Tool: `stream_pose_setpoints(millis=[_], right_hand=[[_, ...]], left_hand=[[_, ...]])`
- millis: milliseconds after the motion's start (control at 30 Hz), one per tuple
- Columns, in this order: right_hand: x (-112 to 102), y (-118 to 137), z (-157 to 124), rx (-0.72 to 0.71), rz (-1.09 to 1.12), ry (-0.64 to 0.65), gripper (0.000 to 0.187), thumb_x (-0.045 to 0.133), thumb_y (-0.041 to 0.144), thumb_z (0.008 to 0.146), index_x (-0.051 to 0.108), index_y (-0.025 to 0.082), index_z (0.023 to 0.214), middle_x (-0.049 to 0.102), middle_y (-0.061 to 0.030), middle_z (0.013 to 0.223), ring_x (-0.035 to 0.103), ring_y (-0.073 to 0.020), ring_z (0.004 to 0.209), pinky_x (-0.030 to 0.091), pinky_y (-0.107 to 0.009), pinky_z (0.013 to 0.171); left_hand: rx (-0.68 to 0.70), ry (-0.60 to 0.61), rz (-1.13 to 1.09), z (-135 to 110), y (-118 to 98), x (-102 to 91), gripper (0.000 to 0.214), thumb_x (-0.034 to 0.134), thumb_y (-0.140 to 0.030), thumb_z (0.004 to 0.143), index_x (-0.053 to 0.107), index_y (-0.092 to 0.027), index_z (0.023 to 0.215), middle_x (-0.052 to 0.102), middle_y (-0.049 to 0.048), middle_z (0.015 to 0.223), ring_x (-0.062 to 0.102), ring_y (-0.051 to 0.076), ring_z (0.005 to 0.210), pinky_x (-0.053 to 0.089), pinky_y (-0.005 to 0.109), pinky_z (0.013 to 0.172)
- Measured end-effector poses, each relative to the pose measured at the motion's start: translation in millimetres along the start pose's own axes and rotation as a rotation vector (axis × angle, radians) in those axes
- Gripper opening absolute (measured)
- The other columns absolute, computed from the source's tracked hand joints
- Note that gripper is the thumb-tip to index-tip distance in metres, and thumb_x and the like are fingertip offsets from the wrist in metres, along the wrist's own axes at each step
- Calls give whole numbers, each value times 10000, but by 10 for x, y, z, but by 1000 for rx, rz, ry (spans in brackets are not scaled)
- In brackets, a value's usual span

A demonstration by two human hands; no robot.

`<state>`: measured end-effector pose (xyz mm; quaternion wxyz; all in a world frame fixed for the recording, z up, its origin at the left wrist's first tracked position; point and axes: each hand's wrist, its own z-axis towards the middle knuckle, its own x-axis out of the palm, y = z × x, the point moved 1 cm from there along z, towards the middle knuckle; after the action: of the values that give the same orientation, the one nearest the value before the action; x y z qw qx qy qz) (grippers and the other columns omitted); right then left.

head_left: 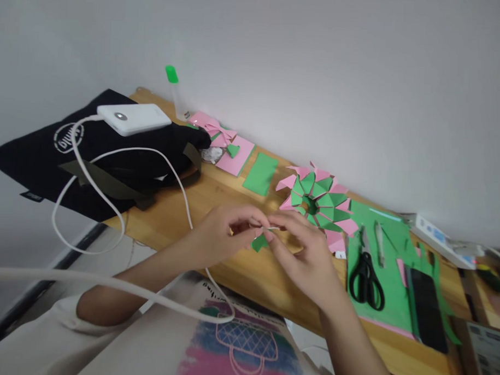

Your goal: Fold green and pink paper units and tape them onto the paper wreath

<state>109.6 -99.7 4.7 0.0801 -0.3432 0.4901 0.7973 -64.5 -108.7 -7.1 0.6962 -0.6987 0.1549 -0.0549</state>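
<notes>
Both hands meet over the front of the wooden table, pinching one small folded piece of green paper (259,242). My left hand (226,230) grips it from the left with thumb and fingers closed. From the right, my right hand (303,247) pinches the same piece near its upper edge, where a thin white edge shows. Most of the paper is hidden by the fingers. Just beyond my right hand lies a ring of folded pink and green paper pieces (325,200), open at its centre. A flat green sheet (261,173) lies farther back.
Black scissors (366,282), a cutter (380,244) and a phone (427,308) lie right on green paper. A power strip (440,240) is behind them. At left, a white power bank (135,118) sits on a black bag (34,147); its white cable (178,179) loops across my left arm. A glue bottle (177,94) stands by the wall.
</notes>
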Motion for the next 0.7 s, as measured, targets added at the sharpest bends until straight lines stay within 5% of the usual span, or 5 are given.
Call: stream_pose_setpoints(millis=[233,700], right_hand=[[33,-69,28,14,40,-54,198,615,143,858,755,269,917,753,-41,933,709,-178,856,581,-303,735],[-178,168,201,-390,-306,-175,164,621,119,852,741,201,929,743,-78,935,694,-198,836,573,-332,686]], left_hand=[[-6,-28,51,-6,10,10,169,533,-200,835,594,-180,991,659,-24,715,539,87,538,361,198,506],[2,-57,-309,58,-159,-90,159,660,-213,789,579,-164,917,721,12,749,671,119,687,511,224,657]])
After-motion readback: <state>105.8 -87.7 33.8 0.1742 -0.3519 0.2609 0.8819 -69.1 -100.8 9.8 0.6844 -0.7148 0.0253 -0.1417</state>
